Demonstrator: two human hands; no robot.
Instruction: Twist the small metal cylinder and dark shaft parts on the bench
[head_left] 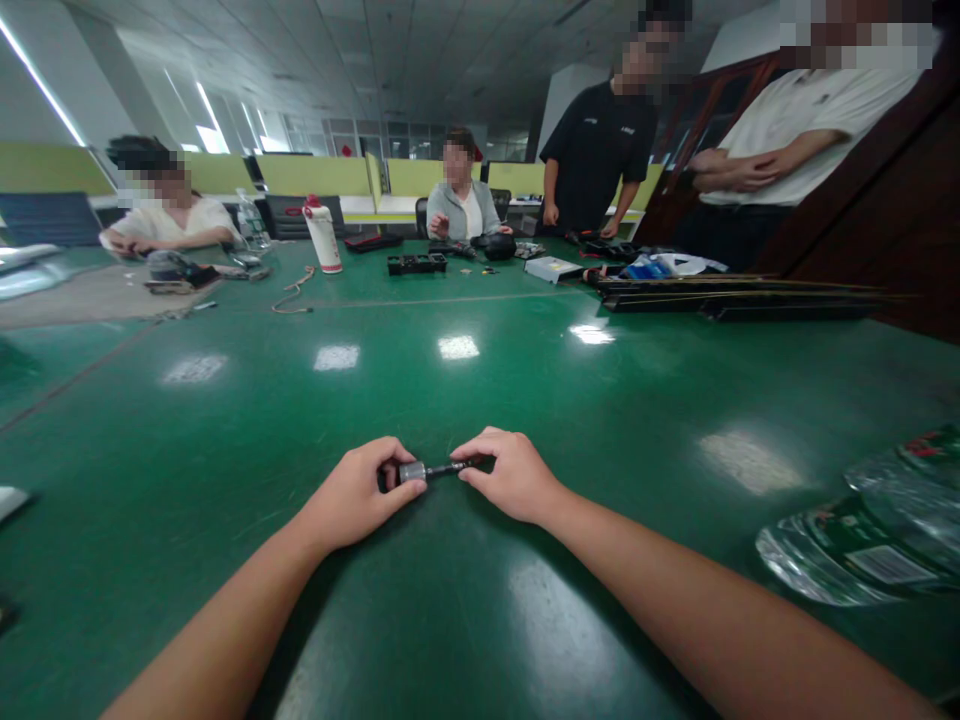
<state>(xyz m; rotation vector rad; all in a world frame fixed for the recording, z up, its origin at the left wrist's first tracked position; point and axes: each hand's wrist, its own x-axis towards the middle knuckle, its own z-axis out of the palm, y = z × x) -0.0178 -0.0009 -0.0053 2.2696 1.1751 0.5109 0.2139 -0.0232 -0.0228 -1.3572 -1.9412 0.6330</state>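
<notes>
My left hand (367, 495) is closed round a small silver cylinder (412, 472) that looks like a little motor, thumb in front and fingers behind. A thin dark rod (441, 470) runs to the right from the cylinder, roughly level, just above the green table (420, 380). At the rod's far end my right hand (514, 475) pinches it between thumb and fingers. Part of that end is hidden by the fingers. Whether the rod is joined to the cylinder or only touches it, I cannot tell.
Plastic bottles (877, 540) lie at the right. Farther back stand a white bottle with a red cap (322, 235), a black part (416, 264) and long dark strips (720, 297). Several people are around the far side; one person (465, 195) sits opposite.
</notes>
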